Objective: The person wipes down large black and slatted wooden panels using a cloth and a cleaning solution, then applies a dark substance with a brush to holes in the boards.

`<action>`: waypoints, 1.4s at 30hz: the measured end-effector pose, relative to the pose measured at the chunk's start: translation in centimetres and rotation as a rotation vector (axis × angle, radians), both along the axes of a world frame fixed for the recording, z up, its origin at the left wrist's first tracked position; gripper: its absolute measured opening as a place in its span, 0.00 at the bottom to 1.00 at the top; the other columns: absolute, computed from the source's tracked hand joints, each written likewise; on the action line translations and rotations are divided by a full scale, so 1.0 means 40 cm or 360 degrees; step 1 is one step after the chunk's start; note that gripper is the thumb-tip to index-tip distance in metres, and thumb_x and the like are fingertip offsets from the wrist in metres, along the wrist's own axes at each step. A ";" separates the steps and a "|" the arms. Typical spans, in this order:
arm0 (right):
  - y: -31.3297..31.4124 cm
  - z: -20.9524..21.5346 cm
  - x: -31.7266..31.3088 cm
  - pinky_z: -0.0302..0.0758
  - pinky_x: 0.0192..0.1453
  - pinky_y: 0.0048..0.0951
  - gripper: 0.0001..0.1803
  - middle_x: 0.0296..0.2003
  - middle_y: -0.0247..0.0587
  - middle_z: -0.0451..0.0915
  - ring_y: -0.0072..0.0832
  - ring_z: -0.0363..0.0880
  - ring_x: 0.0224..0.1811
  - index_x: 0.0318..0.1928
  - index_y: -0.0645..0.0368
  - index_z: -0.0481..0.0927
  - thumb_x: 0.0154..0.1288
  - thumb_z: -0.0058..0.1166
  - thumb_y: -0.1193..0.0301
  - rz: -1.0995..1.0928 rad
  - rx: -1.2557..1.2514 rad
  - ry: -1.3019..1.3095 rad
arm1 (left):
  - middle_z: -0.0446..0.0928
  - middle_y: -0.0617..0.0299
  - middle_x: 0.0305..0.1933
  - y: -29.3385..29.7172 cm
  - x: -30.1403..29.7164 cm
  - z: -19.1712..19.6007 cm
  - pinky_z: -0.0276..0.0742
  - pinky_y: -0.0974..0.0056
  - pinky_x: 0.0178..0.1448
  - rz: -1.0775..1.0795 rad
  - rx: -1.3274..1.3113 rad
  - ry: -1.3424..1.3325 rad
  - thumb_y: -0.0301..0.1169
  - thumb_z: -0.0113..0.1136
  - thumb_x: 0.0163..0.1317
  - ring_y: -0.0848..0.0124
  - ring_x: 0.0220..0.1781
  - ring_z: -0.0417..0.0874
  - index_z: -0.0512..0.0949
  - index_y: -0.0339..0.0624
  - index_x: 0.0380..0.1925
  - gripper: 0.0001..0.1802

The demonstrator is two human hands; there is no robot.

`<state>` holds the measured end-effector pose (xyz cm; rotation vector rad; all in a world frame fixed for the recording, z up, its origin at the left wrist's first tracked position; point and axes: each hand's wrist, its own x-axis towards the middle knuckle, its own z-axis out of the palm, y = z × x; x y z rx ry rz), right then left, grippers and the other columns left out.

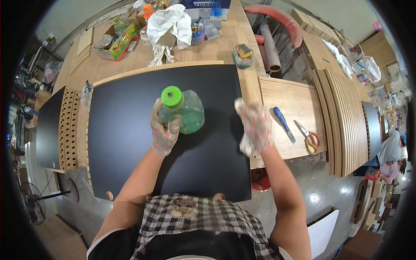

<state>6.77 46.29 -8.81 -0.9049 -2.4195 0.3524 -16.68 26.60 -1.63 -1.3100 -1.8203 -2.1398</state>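
Note:
My left hand (165, 130), in a spotted work glove, grips a squat clear plastic bottle (192, 113) with a bright green cap (172, 96). Greenish liquid shows inside. The bottle is held tilted over a large matte black panel (125, 125) with a pale wooden edge. Over the panel's right edge, my right hand (258, 129), gloved the same way, is closed around a white rag (245, 145), which pokes out beside the fingers. Part of the rag is hidden by the hand.
On a wooden board (294, 97) to the right lie a blue-handled chisel-like tool (282, 122) and scissors (309, 138). Slatted panels (342, 123) stand beyond. A white cloth (171, 26), a box of supplies (118, 45) and a jar (244, 57) sit at the back. A person (391, 169) is far right.

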 end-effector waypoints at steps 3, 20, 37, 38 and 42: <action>-0.101 0.072 0.029 0.75 0.45 0.46 0.08 0.40 0.50 0.80 0.49 0.78 0.43 0.40 0.50 0.83 0.59 0.59 0.66 0.0335 0.0105 -0.0012 | 0.70 0.60 0.44 -0.045 -0.019 0.022 0.71 0.64 0.51 -0.0193 -0.0155 -0.0136 0.42 0.60 0.63 0.69 0.45 0.72 0.69 0.35 0.51 0.25; 0.190 0.166 -0.228 0.76 0.44 0.47 0.13 0.41 0.49 0.80 0.47 0.80 0.42 0.49 0.45 0.82 0.69 0.48 0.63 0.0143 0.0274 -0.0075 | 0.72 0.54 0.46 -0.006 0.005 -0.012 0.72 0.60 0.51 -0.0151 -0.0079 -0.0074 0.43 0.57 0.62 0.63 0.44 0.73 0.69 0.38 0.51 0.24; 0.118 0.092 -0.134 0.74 0.55 0.39 0.23 0.60 0.40 0.75 0.40 0.78 0.51 0.58 0.49 0.78 0.63 0.48 0.75 0.0653 0.0628 -0.0346 | 0.71 0.56 0.51 -0.073 -0.024 -0.063 0.70 0.61 0.58 0.0009 -0.0292 -0.0111 0.43 0.57 0.63 0.66 0.50 0.73 0.61 0.33 0.63 0.35; 0.055 0.094 -0.037 0.73 0.57 0.38 0.23 0.59 0.39 0.76 0.38 0.78 0.52 0.58 0.49 0.78 0.62 0.49 0.76 0.0733 0.0400 -0.0128 | 0.72 0.55 0.52 -0.053 -0.021 -0.064 0.70 0.60 0.59 0.0040 -0.0268 0.0023 0.42 0.56 0.64 0.65 0.50 0.74 0.60 0.33 0.64 0.35; -0.188 0.163 0.207 0.73 0.59 0.36 0.21 0.47 0.35 0.82 0.33 0.78 0.50 0.56 0.50 0.80 0.61 0.54 0.73 0.0664 -0.0532 -0.0213 | 0.72 0.54 0.53 -0.049 -0.011 -0.058 0.71 0.59 0.59 -0.0019 -0.0186 -0.0103 0.41 0.55 0.66 0.64 0.50 0.75 0.60 0.32 0.64 0.33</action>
